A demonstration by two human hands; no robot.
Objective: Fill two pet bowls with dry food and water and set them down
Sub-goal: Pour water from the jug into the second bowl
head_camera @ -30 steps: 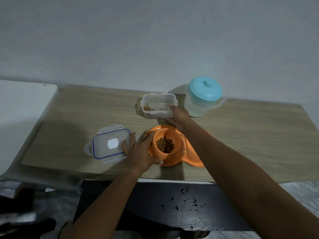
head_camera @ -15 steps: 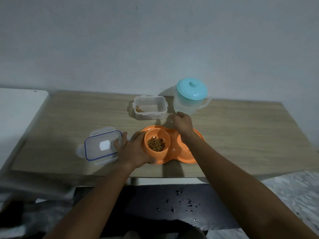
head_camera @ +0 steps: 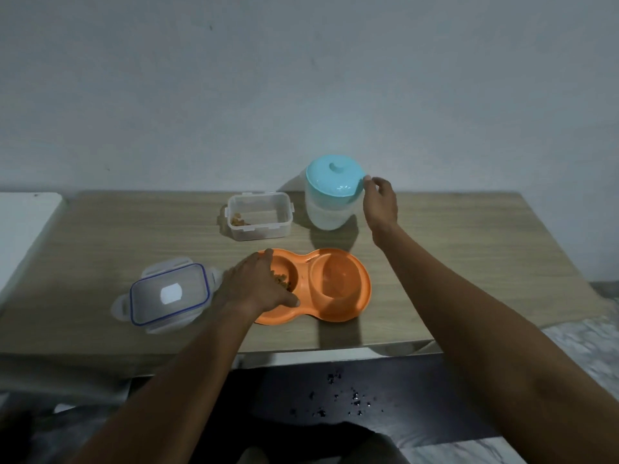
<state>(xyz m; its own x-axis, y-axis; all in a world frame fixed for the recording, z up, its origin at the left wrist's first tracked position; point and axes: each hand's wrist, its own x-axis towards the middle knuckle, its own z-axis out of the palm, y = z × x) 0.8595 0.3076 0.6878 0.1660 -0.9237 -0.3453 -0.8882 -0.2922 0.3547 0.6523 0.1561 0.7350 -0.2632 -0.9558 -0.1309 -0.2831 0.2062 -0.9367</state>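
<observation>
An orange double pet bowl (head_camera: 363, 291) sits on the wooden table (head_camera: 462, 262) near its front edge. Brown dry food (head_camera: 283, 281) lies in its left well; the right well looks empty. My left hand (head_camera: 254, 286) grips the bowl's left rim, thumb on the front edge. A translucent water jug (head_camera: 326, 212) with a light blue lid (head_camera: 335, 177) stands behind the bowl. My right hand (head_camera: 380, 204) is at the jug's right side, thumb touching the lid's edge. It hides the handle.
A clear food container (head_camera: 259, 217) holding a few pieces of dry food stands left of the jug. Its blue-edged lid (head_camera: 167, 293) lies left of the bowl. A white surface (head_camera: 23, 222) adjoins the table's left end. Dark specks dot a black surface (head_camera: 335, 396) below the front edge.
My right hand left the food container, passed over the bowl and rose to the jug's right side. My left hand stayed on the bowl's left rim. The camera tilted up.
</observation>
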